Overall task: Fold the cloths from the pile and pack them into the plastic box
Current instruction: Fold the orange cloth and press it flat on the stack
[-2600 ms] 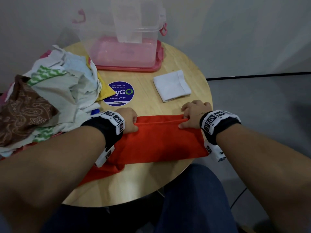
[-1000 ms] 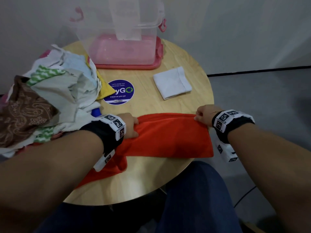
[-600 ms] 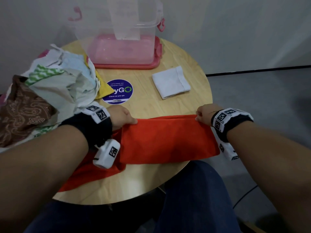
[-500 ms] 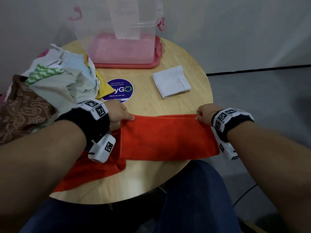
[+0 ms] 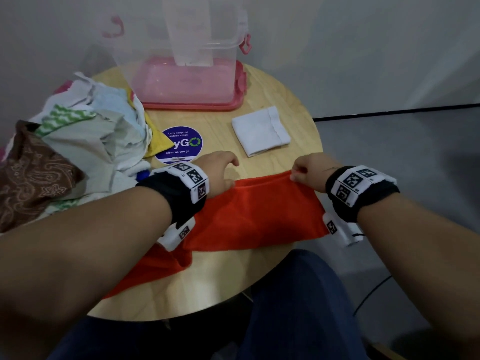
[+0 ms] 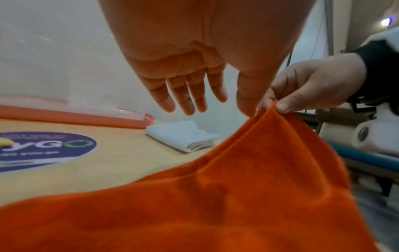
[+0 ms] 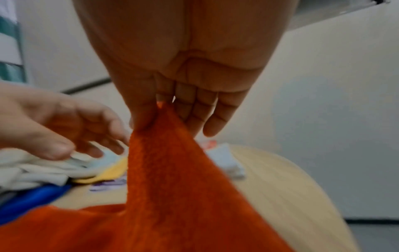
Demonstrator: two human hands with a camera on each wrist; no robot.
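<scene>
Orange cloth [image 5: 249, 216] lies folded lengthwise across the near edge of the round table [image 5: 259, 276], one loose end trailing toward the near left edge under my forearm. My right hand [image 5: 309, 170] pinches its far right corner between thumb and fingers, lifting it just off the wood. My left hand [image 5: 218, 167] is loose, fingers relaxed and holding nothing, hovering above the far edge of the cloth. To make this fold clean, I judge I should take the matching far corner with the left, keep the top edge taut between both hands, then bring right over left so the corners meet. Beyond, a folded white cloth [image 5: 259, 131] sits toward the right edge, the pile [image 5: 78, 141] fills the left side, and the plastic box [image 5: 189, 81] stands at the far edge.
</scene>
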